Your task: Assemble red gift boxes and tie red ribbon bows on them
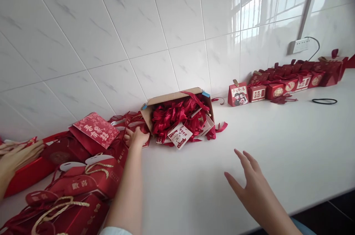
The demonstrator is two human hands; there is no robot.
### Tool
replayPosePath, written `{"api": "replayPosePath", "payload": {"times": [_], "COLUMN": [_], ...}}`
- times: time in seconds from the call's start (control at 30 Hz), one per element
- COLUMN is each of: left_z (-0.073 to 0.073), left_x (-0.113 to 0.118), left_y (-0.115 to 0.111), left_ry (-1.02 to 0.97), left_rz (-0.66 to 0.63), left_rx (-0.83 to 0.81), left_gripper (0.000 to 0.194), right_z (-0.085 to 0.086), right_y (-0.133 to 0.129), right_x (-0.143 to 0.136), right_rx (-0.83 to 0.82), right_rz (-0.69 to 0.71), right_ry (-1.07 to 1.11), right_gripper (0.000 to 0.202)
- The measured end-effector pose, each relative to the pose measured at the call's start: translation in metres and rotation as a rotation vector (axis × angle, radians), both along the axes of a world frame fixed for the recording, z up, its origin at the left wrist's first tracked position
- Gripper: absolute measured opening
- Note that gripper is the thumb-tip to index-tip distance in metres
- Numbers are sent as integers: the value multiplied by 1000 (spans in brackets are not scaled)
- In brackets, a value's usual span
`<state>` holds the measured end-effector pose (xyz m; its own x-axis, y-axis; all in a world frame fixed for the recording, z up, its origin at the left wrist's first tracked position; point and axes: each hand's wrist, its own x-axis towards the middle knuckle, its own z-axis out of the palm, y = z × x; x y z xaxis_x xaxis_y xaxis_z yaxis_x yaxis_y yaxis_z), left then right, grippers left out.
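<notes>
My left hand (pixel 136 137) reaches to the red gift boxes beside the cardboard box, its fingers apart and close against a dark red box (pixel 133 120); whether it touches is hard to make out. The cardboard box (pixel 174 94) lies on its side by the wall, its mouth facing me. Red ribbons (pixel 172 116) and printed cards (pixel 180 135) spill from it onto the white table (pixel 194 183). Over the tabletop at the right, my right hand (pixel 249 179) is open, fingers spread, holding nothing.
Red gift boxes with rope handles (pixel 91 176) crowd the left. Another person's hands (pixel 20 157) rest at a red tray (pixel 30 176) there. A row of small red boxes (pixel 288 83) lines the wall at right, near a black loop (pixel 324 101) and a wall socket (pixel 300 46).
</notes>
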<state>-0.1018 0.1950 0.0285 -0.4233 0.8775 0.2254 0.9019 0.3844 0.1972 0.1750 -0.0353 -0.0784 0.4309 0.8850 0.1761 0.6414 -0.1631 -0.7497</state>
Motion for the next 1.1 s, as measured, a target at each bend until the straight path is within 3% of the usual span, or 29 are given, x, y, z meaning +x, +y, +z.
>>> {"api": "replayPosePath", "payload": {"times": [0.13,0.27,0.4,0.6,0.77,0.83,0.93,1.1], "left_z": [-8,11,36,56,54,49,37,21], "left_x": [-12,-21,-22,19,61,64,55,38], "left_y": [10,6,-16,-55,-68,-61,-42,-18], "left_ry": [3,22,-12,-113,-307,-308,-180,-101], "left_rz": [7,-140,-400,-753,-1215,-1185,-959,-769], "left_rx": [-56,-188,-386,-616,-562,-438,-238,-238], "left_gripper": [48,35,30,37,53,51,39,27], "right_z": [-1,-3,-1,2,-1,1,4,7], "right_y": [4,5,2,-2,0,1,1,1], "right_x": [-3,-4,-10,-15,-7,-5,-3,-3], "right_rx": [10,4,66,74,48,70,125,141], "right_rz": [-9,33,-23,-6,130,167,178,229], "right_ry": [-15,-40,-64,-2,50,59,73,98], "right_gripper": [57,55,47,46,48,45,36,25]}}
